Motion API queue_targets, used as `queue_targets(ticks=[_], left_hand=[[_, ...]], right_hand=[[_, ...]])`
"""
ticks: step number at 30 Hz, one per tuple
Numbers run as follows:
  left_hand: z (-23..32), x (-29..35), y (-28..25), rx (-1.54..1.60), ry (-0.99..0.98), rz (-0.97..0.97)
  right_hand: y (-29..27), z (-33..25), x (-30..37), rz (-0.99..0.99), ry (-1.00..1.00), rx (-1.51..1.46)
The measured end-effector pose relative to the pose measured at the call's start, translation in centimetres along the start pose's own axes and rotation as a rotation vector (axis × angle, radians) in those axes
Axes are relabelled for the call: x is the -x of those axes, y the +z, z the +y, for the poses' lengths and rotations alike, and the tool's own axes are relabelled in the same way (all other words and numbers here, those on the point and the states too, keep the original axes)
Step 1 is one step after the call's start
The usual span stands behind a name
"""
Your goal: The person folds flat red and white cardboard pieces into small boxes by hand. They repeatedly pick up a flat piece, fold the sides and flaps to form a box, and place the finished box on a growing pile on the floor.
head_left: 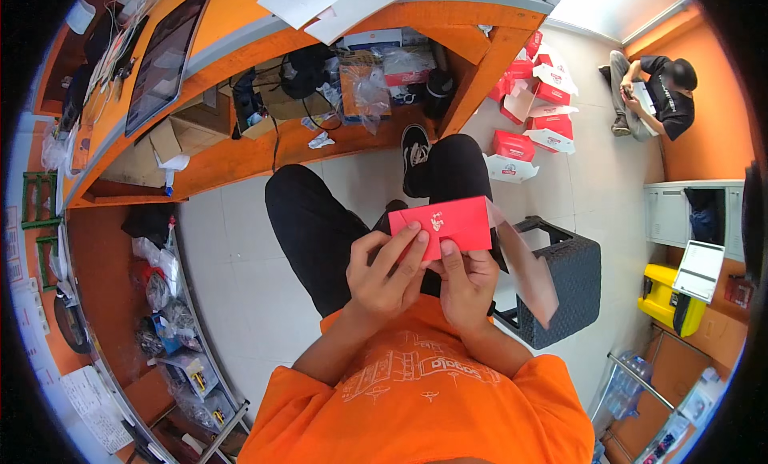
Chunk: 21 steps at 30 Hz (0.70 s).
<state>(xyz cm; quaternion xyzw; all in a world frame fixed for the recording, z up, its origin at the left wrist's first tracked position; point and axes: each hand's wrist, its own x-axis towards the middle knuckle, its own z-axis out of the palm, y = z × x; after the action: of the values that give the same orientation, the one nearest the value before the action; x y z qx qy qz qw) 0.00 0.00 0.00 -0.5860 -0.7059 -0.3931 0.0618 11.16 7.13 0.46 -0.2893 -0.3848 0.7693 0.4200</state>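
Note:
A red cardboard box (470,222) with a small pale print is held above my lap. Its long pale flap (528,276) sticks out to the right and slants down toward me. My left hand (382,274) grips the box's left part, fingers laid over the red face. At the lower edge my right hand (466,286) pinches it, thumb on the face; its other fingers are partly hidden behind the card. Both hands are close together in front of my orange shirt.
Several red and white boxes (512,146) lie with lids open on the far right floor. A dark woven stool (570,284) stands at my right. Ahead is an orange desk (496,52) with a cluttered shelf. A person (658,96) sits by the right wall.

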Motion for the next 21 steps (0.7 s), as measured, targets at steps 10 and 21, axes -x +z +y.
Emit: queue_targets(ticks=[10, 21], left_hand=[[-1.0, -4.9, -0.3, 0.353, -0.090, -0.311], [-1.3, -4.6, -0.1, 0.412, -0.118, -0.282]], right_hand=[[-3.1, 0.1, -0.8, 0.113, -0.408, 0.439], [-6.0, -2.2, -2.1, -0.098, -0.751, 0.909]])
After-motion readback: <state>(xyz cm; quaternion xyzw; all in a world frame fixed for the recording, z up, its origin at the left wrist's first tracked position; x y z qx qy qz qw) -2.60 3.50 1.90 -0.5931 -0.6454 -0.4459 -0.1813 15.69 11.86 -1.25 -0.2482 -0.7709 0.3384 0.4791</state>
